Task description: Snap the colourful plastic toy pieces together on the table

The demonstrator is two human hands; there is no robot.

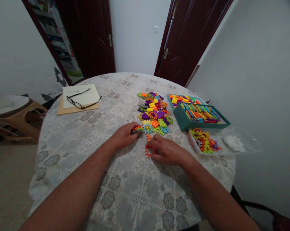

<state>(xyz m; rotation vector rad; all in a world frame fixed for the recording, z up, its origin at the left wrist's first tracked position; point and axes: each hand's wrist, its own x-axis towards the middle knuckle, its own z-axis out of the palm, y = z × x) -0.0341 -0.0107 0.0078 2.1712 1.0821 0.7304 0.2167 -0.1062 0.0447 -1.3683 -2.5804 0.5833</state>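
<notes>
My right grip [167, 150] is closed on the orange piece [148, 155], its near part lying between thumb and fingertips, just left of my palm, on the bench [125, 192]. The orange runs near to far, its long axis almost straight away from me, the far end pointing at the blue piece [148, 128]; whether it is one part or two joined, I can't tell. My left grip [123, 136] is narrow, fingers curled at the toothed row [138, 128], which lies off the fingertips and runs left to right towards the blue; I can't tell whether I pinch it. Beyond both grips, the loose pile [156, 107] stretches away, with the green box [183, 121] to its right.
</notes>
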